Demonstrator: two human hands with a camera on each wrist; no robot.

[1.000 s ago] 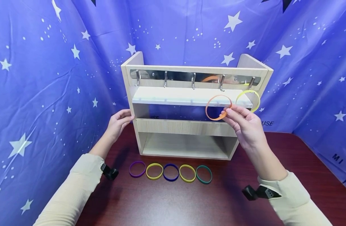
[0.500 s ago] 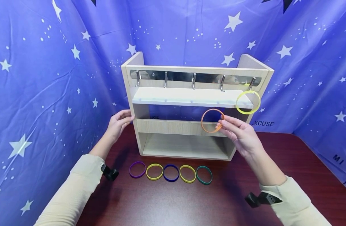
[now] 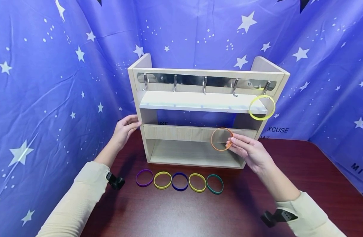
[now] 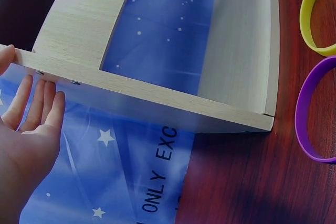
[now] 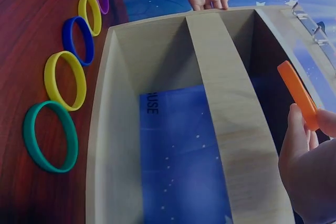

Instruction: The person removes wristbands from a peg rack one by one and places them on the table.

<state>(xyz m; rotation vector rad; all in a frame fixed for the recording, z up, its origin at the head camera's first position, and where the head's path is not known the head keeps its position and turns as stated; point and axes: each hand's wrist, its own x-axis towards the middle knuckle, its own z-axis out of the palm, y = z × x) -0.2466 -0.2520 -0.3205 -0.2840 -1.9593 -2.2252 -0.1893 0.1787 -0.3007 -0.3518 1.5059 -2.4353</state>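
My right hand (image 3: 249, 151) pinches an orange silicone wristband (image 5: 298, 93) between thumb and fingers, in front of the lower part of the wooden shelf unit (image 3: 196, 133). My left hand (image 3: 124, 131) touches the unit's left side; in the left wrist view its fingertips rest against the outer face of the side panel (image 4: 157, 97), with the thumb at the front edge. From the rightmost metal hook (image 3: 266, 87) hangs a yellow wristband (image 3: 258, 118). A row on the table holds a purple wristband (image 3: 143, 186), two yellow ones, a blue one (image 3: 180, 190) and a green one (image 3: 214, 192).
Several other hooks (image 3: 205, 86) line a metal strip above a white shelf board (image 3: 193, 100). The unit stands on a dark red wooden table (image 3: 169, 217). Behind it and along the left and right hangs a blue curtain (image 3: 187, 36) with stars.
My right hand has come down from near the hooks with the orange wristband and away from the hanging yellow one. The left hand stays against the shelf unit; the bands on the table lie unchanged.
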